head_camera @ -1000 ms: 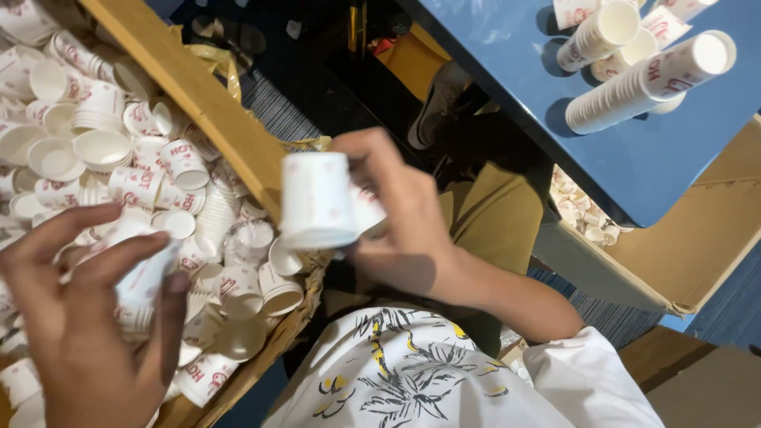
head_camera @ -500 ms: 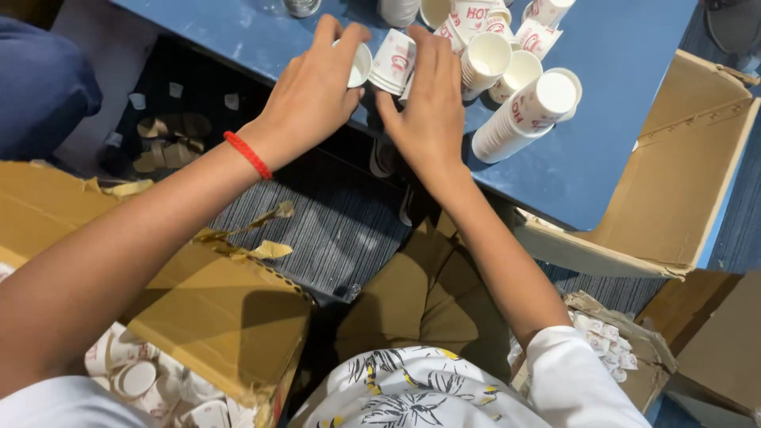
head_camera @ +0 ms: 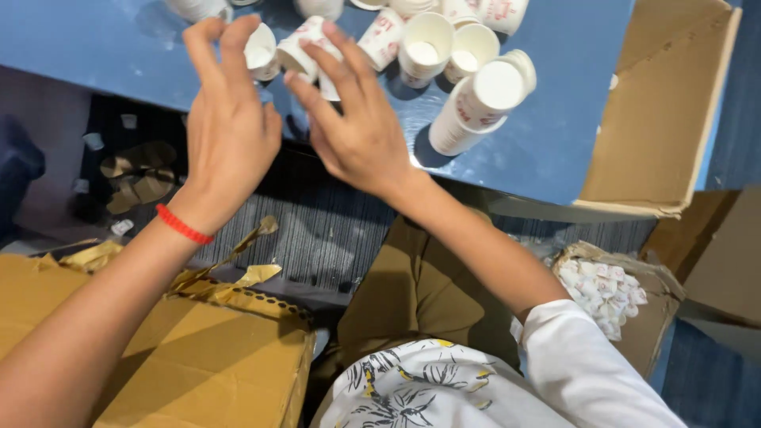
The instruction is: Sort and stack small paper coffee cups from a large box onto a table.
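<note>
White paper cups with red print lie and stand on the blue table (head_camera: 547,150), close to its near edge. The left hand (head_camera: 230,127) is raised over that edge with its fingers spread and bent. One small cup (head_camera: 260,51) sits just past its fingertips, tipped on its side with the open mouth showing. I cannot tell if the fingers touch it. The right hand (head_camera: 357,127) is beside the left one, also open, with the fingers stretched toward another tipped cup (head_camera: 305,49). The fingertips are at that cup, but I cannot tell if they grip it. The two hands are near each other but do not touch.

A red band (head_camera: 184,225) goes around the left wrist. To the right of the hands, more cups stand in a bunch, and two of them (head_camera: 440,51) show their open tops. A stack of cups (head_camera: 479,103) lies on its side nearer the table's near edge.

A brown cardboard box (head_camera: 658,119) leans open at the right end of the table. Below it, on the floor side, another box holds a heap of small cups (head_camera: 604,287). A big cardboard box (head_camera: 198,357) sits at the lower left, with gold tape (head_camera: 238,261) curling off its top. The person wears a white sleeve (head_camera: 594,372) and brown trousers (head_camera: 420,293).
</note>
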